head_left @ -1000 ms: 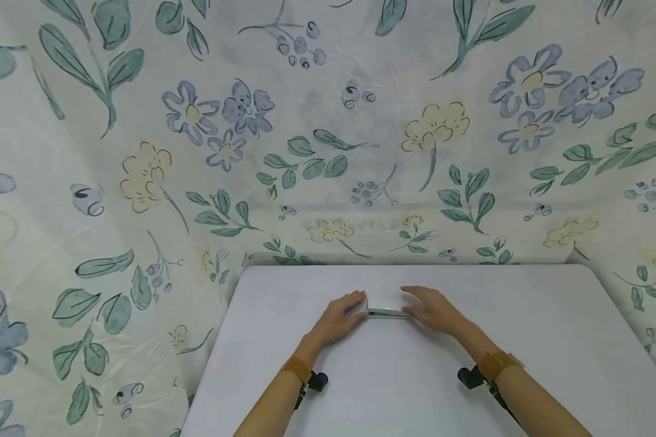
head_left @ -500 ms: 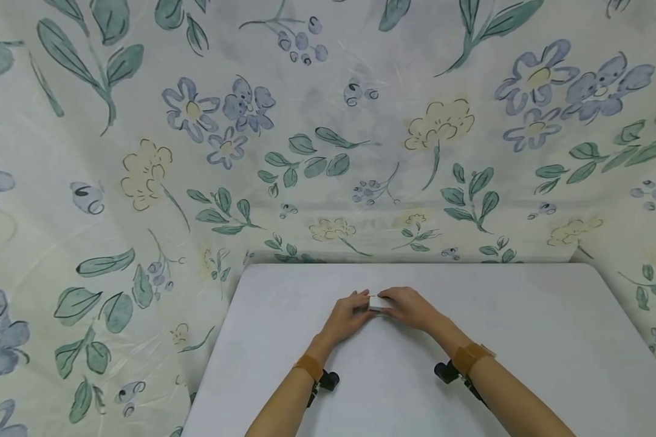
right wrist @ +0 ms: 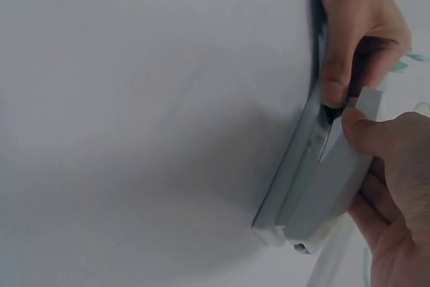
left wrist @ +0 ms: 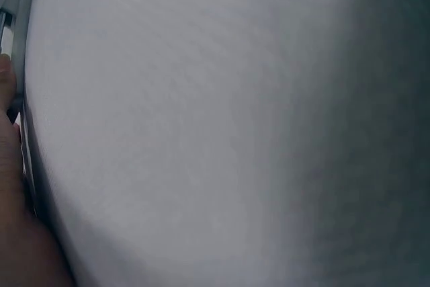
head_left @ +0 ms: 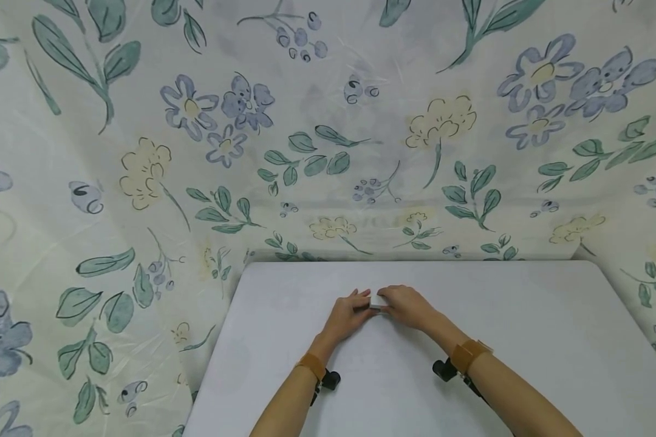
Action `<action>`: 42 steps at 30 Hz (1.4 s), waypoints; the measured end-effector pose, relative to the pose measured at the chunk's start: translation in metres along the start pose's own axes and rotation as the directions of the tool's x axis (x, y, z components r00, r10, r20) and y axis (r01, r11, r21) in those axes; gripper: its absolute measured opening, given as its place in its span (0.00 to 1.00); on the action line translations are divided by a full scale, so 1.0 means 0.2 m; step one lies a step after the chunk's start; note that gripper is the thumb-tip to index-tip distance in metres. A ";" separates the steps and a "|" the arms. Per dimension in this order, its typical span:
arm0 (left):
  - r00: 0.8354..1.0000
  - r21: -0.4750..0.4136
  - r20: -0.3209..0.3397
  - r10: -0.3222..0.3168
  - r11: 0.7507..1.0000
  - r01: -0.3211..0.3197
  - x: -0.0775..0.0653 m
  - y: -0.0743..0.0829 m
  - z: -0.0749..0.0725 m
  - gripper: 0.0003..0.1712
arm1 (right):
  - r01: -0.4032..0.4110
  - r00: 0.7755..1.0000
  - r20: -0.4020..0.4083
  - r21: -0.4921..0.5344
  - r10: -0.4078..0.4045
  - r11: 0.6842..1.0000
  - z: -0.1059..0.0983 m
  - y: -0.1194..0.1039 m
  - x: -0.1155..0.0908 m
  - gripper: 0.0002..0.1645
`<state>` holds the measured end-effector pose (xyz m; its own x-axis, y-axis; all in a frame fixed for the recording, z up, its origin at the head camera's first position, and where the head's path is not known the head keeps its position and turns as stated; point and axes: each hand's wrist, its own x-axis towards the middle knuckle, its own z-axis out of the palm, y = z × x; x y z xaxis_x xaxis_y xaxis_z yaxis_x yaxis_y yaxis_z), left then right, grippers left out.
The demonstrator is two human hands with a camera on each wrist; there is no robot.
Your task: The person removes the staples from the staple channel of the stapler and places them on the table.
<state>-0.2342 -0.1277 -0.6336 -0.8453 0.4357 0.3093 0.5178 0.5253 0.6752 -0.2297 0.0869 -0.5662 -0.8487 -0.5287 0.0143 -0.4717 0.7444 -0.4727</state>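
A light grey stapler [right wrist: 329,186] sits at the white tabletop between the two hands, its long upper part raised from the base in the right wrist view. A shiny metal strip and a small dark part show between them. My left hand [head_left: 348,315] grips the stapler's far end, thumb by the dark part. From the right, my right hand [head_left: 410,306] pinches the upper part, thumb on top and fingers underneath. In the head view the hands cover most of the stapler. The left wrist view catches only part of the left hand [left wrist: 13,186] at its edge.
A white table [head_left: 497,328] with rounded corners lies under both arms. Behind it and along the sides hangs a cloth [head_left: 306,121] printed with flowers and leaves. Each wrist bears a brown strap [head_left: 470,355] with a small black camera [head_left: 444,369].
My right hand has moved left and its fingers have closed on the stapler. The left hand has shifted slightly right. Over the last half second both hands have stayed nearly still.
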 end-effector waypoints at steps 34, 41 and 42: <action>0.999 0.036 -0.009 -0.045 0.998 0.045 0.01 0.01 -0.01 0.19 | 0.141 0.975 -0.217 0.420 -0.051 0.896 -0.14 0.24 -0.18 0.27; 0.999 0.050 -0.001 -0.049 0.998 0.049 0.00 0.00 0.01 0.20 | 0.074 0.978 -0.205 0.452 0.022 0.889 -0.18 0.30 -0.25 0.29; 0.998 0.052 0.002 -0.057 0.997 0.056 0.00 0.00 0.01 0.20 | 0.067 0.978 -0.205 0.452 0.031 0.890 -0.19 0.31 -0.27 0.29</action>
<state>-0.2334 -0.1262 -0.6346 -0.8730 0.4064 0.2696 0.4754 0.5862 0.6560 -0.2228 0.1767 -0.5638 -0.8940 -0.4101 0.1802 -0.3679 0.4427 -0.8177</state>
